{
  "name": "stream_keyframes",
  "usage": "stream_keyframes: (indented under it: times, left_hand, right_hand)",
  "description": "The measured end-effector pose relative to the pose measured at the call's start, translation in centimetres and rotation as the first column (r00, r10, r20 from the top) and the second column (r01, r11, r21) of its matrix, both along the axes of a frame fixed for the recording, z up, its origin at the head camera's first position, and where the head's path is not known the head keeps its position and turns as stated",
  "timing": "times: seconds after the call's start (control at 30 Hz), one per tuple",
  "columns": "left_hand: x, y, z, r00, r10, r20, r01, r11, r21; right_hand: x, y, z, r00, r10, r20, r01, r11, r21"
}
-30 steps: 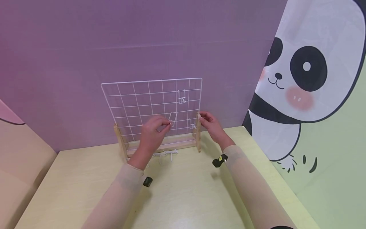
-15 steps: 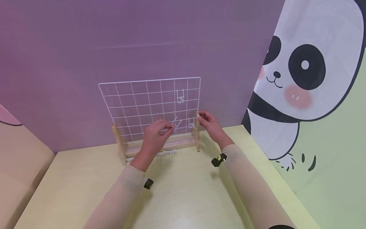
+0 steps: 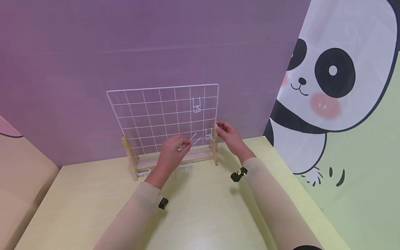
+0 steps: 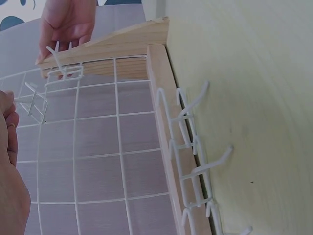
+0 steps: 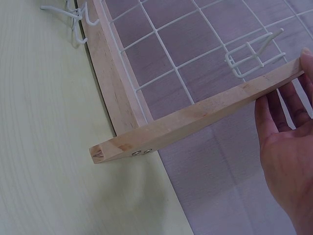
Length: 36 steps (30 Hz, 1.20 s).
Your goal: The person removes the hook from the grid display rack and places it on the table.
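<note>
1. The left hand [image 3: 173, 152], pinching a white wire hook [image 4: 33, 104], is sitting lower and farther right before the square-mesh grid panel [image 3: 161, 114] than earlier.
2. The right hand [image 3: 230, 135] is gripping the grained wooden upright [image 5: 195, 115] at right.
3. Similar hooks [image 4: 208, 167] are lying along the base rail [image 4: 161, 73].

I'm logging white on the wire grid [image 3: 162, 114], its lines forming squares; hooks [image 4: 195, 170] are showing white too. Wooden stand [image 5: 195, 115] is reading light tan, grain streaking. Desk [image 3: 203, 218] is looking pale yellow, backdrop [image 3: 156, 45] purple, sleeves [image 3: 131, 215] beige. I'm spotting a black-and-white panda [image 3: 312, 62], pink-cheeked, against pale green.
</note>
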State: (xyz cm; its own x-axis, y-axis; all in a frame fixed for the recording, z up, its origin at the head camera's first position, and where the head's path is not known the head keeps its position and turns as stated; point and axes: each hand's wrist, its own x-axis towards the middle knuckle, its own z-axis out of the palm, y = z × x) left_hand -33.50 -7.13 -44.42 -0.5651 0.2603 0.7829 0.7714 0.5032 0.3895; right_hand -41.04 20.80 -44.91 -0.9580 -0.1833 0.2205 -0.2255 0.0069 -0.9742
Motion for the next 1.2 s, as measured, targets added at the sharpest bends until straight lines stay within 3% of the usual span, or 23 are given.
stream_keyframes:
  times: [0.2,0.57,1.2]
  left_hand:
    - [-0.3,0.1,-0.6,0.999,-0.013,-0.038,0.013,1.000,-0.004]
    - [-0.3,0.4,-1.1,1.000,-0.022,0.004,0.022,0.999,-0.044]
    - [-1.1,0.8,-3.0,0.997,-0.028,0.067,0.037,0.991,-0.130]
  right_hand:
    - [-0.1,0.1,-0.1,1.000,-0.003,0.002,0.003,1.000,0.008]
    - [-0.2,0.0,-0.1,1.000,-0.001,-0.006,0.001,1.000,-0.009]
    - [-0.2,0.0,-0.1,1.000,0.001,-0.017,-0.002,1.000,-0.016]
